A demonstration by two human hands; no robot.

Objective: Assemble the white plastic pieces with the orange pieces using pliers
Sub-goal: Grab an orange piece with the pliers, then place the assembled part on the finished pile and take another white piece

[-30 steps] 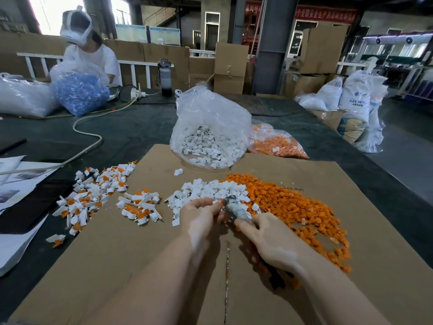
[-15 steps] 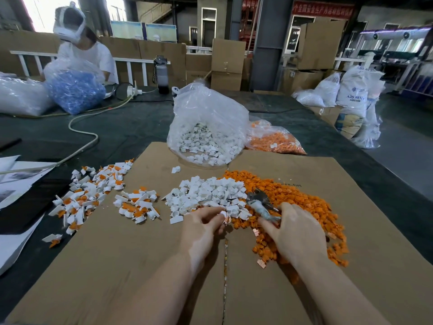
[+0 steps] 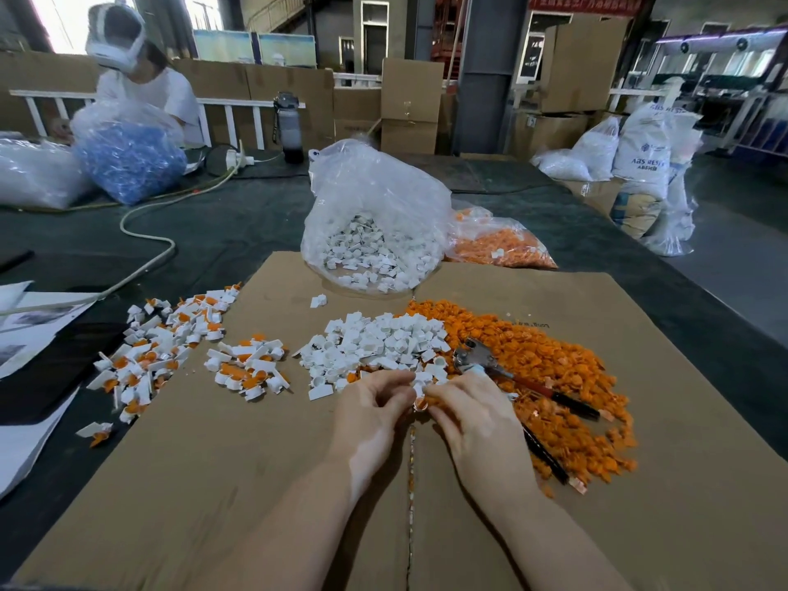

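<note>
A heap of loose white plastic pieces [image 3: 375,343] lies on the cardboard sheet [image 3: 213,484], with a wider heap of orange pieces [image 3: 550,368] to its right. My left hand [image 3: 371,411] and my right hand [image 3: 473,415] meet just below the white heap, fingertips together, pinching a small white piece with an orange piece [image 3: 420,398] between them. The pliers [image 3: 482,362] lie on the orange heap just right of my right hand, their dark handles pointing to the lower right, with no hand on them.
Joined white-and-orange parts lie in two piles [image 3: 170,347] [image 3: 249,368] at left. A clear bag of white pieces [image 3: 375,232] and a bag of orange pieces [image 3: 499,245] stand behind the heaps. Papers [image 3: 25,377] and a cable [image 3: 149,258] lie left. Another person [image 3: 136,87] works at far left.
My right hand has let go of the pliers, which now lie on the orange heap. It has moved left and meets my left hand over a small piece.
</note>
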